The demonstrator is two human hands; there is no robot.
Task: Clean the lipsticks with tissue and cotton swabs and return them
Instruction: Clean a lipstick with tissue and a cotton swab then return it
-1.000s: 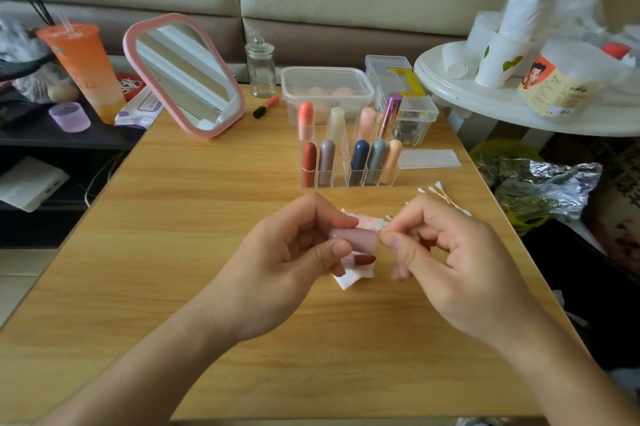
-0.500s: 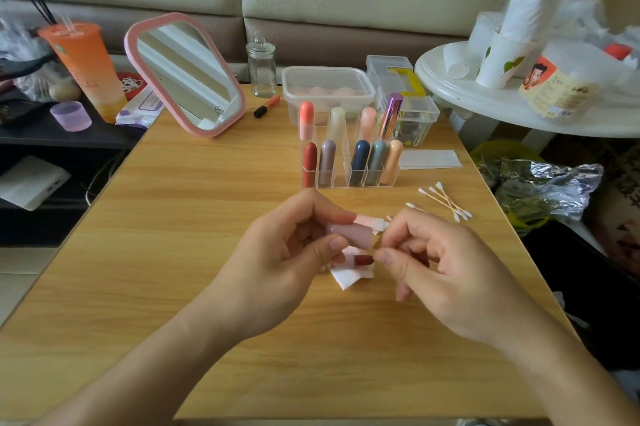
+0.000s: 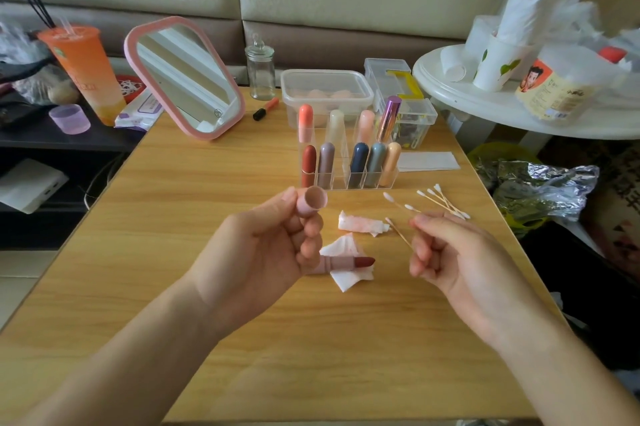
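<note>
My left hand (image 3: 263, 252) pinches a pink lipstick cap (image 3: 311, 203) between thumb and forefinger, its open end turned toward me. Below it an uncapped pink lipstick (image 3: 341, 263) with a dark red tip lies across a stained tissue (image 3: 346, 278); its base is hidden behind my left fingers. My right hand (image 3: 457, 263) pinches a cotton swab (image 3: 398, 232) that points up and left. A second crumpled, stained tissue (image 3: 360, 223) lies between the hands. Several capped lipsticks stand in a clear organizer (image 3: 349, 179) behind.
Loose cotton swabs (image 3: 445, 200) and a folded tissue (image 3: 427, 160) lie at the right of the wooden table (image 3: 173, 217). A pink mirror (image 3: 185, 77), glass jar (image 3: 260, 69) and plastic boxes (image 3: 325, 89) stand at the back. A white side table (image 3: 485, 96) is at right.
My hands have drawn apart. The left lifted the cap up and left, and the right pulled the swab away to the right. The open lipstick now shows on the tissue.
</note>
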